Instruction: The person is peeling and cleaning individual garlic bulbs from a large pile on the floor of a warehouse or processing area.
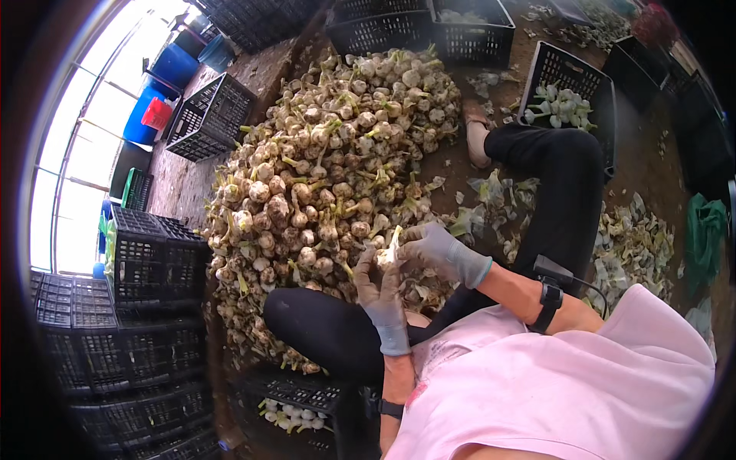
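Observation:
A garlic bulb with a pale, partly loosened skin and a short stem is held between my gloved hands. My left hand, in a soiled grey glove, has its fingers closed round the bulb from below. From the right, my right hand pinches at the bulb's stem and outer skin, its fingers pressed together. Just beyond both hands rises a big heap of unpeeled garlic bulbs, brown with dirt and with stubby cut stems. Loose garlic skins are strewn beside my right leg.
Cleaned white garlic lies in a black crate at the far right, and more shows in another at lower left. Black crates are stacked along the left. A crate, blue barrels and a red container stand farther back.

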A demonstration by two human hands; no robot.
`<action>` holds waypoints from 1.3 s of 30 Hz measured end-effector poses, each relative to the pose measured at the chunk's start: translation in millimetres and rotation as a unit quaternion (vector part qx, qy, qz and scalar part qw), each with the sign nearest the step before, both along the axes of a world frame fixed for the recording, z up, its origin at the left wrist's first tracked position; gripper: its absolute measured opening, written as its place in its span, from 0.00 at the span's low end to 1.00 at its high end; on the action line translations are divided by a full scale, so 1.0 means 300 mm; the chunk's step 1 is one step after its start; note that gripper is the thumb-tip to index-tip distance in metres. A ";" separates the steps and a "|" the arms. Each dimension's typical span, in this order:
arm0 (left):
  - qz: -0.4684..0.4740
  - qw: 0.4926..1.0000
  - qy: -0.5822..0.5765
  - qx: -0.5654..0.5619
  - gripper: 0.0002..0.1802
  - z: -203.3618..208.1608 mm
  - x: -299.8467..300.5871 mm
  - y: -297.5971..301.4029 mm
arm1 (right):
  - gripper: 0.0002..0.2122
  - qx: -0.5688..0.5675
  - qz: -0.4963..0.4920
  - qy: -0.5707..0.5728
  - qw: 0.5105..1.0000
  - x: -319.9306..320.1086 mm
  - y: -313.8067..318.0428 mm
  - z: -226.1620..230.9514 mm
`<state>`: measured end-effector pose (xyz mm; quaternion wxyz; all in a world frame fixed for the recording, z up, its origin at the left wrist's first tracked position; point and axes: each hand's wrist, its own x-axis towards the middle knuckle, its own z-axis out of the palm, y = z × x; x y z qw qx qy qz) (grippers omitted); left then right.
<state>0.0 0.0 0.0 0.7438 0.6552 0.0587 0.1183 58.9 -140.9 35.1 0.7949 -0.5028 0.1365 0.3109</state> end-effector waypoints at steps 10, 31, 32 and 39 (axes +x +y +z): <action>0.092 0.886 0.278 -0.359 0.13 0.050 0.044 0.028 | 0.05 -0.124 0.033 -0.073 0.989 -0.022 0.044 -0.079; 0.039 0.938 0.131 -0.320 0.22 -0.038 -0.001 0.105 | 0.13 -0.597 0.431 -0.249 0.629 0.026 -0.057 -0.270; 0.064 0.953 0.108 -0.275 0.22 -0.066 -0.010 0.115 | 0.14 -0.587 0.465 -0.241 0.617 0.010 -0.036 -0.241; 0.075 0.992 0.096 0.013 0.16 -0.087 -0.021 0.101 | 0.11 0.011 0.141 0.025 0.990 0.006 0.050 -0.133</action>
